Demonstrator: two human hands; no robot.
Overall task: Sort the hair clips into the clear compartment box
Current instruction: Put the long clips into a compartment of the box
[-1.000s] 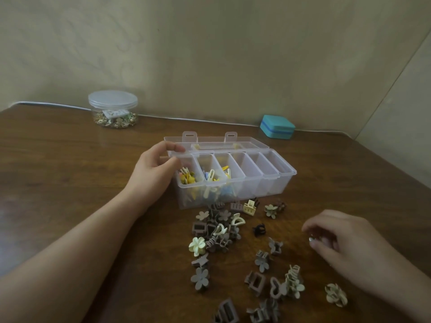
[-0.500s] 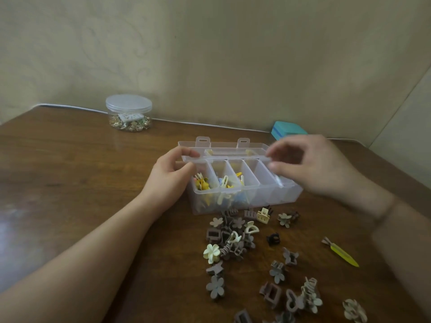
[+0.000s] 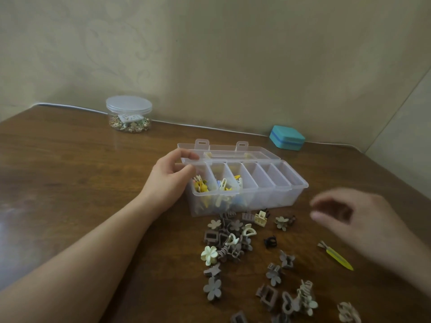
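The clear compartment box (image 3: 291, 188) stands open on the wooden table, its lid (image 3: 233, 153) folded back. Its two left compartments hold yellow, blue and cream clips (image 3: 224, 185); the compartments to the right look empty. My left hand (image 3: 169, 180) grips the box's left end, thumb on the rim. My right hand (image 3: 349, 220) hovers blurred just right of the box, fingers loosely curved, holding nothing I can see. In front of the box lies a pile of brown and cream hair clips (image 3: 229, 241). A long yellow clip (image 3: 338, 258) lies beneath my right hand.
A lidded clear jar (image 3: 129, 115) of gold trinkets stands at the back left. A teal case (image 3: 286, 137) sits by the wall behind the box. A white cable (image 3: 210, 127) runs along the wall. More clips (image 3: 303, 299) are scattered toward the near edge.
My right hand rose from the clips at the front right to the box's right compartments, then drew back to the right of the box. My left hand kept its grip.
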